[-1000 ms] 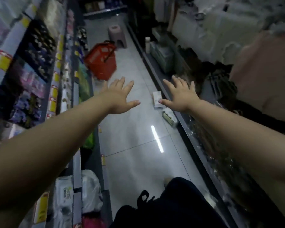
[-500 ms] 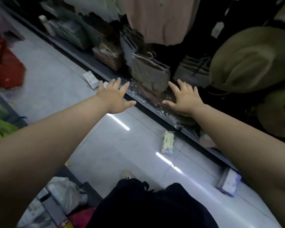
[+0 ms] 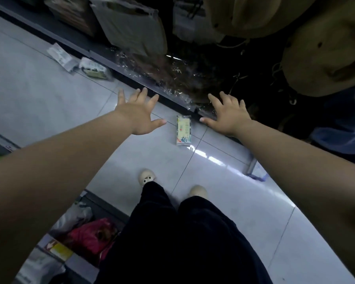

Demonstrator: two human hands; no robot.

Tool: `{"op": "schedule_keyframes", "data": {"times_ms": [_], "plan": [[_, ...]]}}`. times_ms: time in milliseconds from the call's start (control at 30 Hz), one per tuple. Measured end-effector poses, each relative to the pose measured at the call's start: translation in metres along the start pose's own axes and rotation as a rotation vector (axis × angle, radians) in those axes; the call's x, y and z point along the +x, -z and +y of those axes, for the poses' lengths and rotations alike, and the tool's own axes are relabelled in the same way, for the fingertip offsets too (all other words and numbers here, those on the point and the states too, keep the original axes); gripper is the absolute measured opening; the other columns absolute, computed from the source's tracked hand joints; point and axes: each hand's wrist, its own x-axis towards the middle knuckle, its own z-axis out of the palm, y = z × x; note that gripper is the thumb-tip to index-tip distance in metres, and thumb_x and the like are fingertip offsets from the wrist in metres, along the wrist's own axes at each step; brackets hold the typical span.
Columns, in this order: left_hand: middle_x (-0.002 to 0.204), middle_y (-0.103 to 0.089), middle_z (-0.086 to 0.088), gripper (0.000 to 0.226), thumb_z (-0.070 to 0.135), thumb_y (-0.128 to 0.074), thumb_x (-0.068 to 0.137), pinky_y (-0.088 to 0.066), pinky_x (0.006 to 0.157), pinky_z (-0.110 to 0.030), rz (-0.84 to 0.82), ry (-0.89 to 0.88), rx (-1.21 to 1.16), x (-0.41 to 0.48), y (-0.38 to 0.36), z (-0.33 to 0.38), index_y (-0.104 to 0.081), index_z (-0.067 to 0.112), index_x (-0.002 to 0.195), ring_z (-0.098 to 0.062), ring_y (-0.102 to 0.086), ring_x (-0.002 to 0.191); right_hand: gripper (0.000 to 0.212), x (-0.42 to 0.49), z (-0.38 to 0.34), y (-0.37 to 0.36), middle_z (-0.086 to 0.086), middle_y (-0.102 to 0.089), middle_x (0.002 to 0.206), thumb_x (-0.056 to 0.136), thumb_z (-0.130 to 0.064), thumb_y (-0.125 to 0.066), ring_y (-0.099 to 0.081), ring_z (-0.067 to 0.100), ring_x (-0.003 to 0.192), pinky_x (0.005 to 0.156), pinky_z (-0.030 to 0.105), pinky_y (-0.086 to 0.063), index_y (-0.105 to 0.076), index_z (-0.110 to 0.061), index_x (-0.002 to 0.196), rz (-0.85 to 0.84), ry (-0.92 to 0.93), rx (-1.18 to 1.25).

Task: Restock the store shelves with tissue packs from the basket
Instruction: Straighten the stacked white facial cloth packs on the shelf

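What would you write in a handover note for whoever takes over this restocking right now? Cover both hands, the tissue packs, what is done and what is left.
Left hand: open, fingers spread, empty.
Right hand: open, empty.
A tissue pack lies on the floor between the hands, beside the shelf base. A flat white pack and a greenish pack lie farther left along it. Basket not in view.
Done: no pack seen shelved.
Left: pick up the floor packs and shelve them.
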Motion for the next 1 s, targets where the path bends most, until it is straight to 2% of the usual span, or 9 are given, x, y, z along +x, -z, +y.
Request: {"op": "schedule_keyframes", "data": {"times_ms": [233,567,733,867,1000], "plan": [[0.164,0.005,-0.009,0.082,0.071,-0.022,0.093,0.005,0.116,-0.059,-0.095,-0.056,0.052,0.057,-0.030,0.007,0.005,0.026,0.156,-0.026,0.004,0.151,0.084,0.032,0.001,-0.049,0.011,-0.004,0.164,0.090,-0.069,-0.039,-0.007,0.032,0.149,0.119,0.055,-0.004,-0.005,-0.029,0.156,-0.109,-0.061,0.046],[0.164,0.002,-0.011,0.084,0.072,-0.024,0.092,0.004,0.115,-0.060,-0.133,-0.243,0.158,0.197,-0.061,-0.034,0.001,0.025,0.156,-0.028,0.001,0.151,0.085,0.128,-0.036,-0.115,0.011,-0.009,0.163,0.090,-0.069,-0.040,-0.012,0.033,0.148,0.119,0.056,-0.011,-0.007,-0.028,0.156,-0.175,-0.233,0.197],[0.164,0.005,-0.011,0.084,0.073,-0.022,0.091,0.006,0.115,-0.061,-0.198,-0.279,0.190,0.279,-0.119,-0.037,0.003,0.025,0.156,-0.029,0.002,0.151,0.083,0.185,-0.044,-0.188,0.010,-0.010,0.163,0.090,-0.065,-0.045,-0.012,0.031,0.148,0.118,0.055,-0.013,-0.010,-0.028,0.156,-0.229,-0.321,0.336],[0.164,0.004,-0.010,0.083,0.072,-0.022,0.092,0.007,0.115,-0.060,-0.264,-0.275,0.162,0.339,-0.185,-0.023,0.004,0.025,0.156,-0.027,0.002,0.151,0.083,0.226,-0.042,-0.264,0.010,-0.011,0.163,0.090,-0.067,-0.042,-0.012,0.032,0.148,0.118,0.054,-0.015,-0.011,-0.027,0.156,-0.290,-0.368,0.397],[0.164,0.003,-0.010,0.083,0.071,-0.024,0.093,0.004,0.116,-0.059,-0.265,-0.287,0.110,0.393,-0.246,-0.001,0.003,0.025,0.156,-0.028,0.000,0.151,0.083,0.269,-0.037,-0.341,0.010,-0.016,0.161,0.091,-0.065,-0.044,-0.016,0.034,0.146,0.115,0.051,-0.021,-0.012,-0.023,0.156,-0.310,-0.457,0.501]]}}
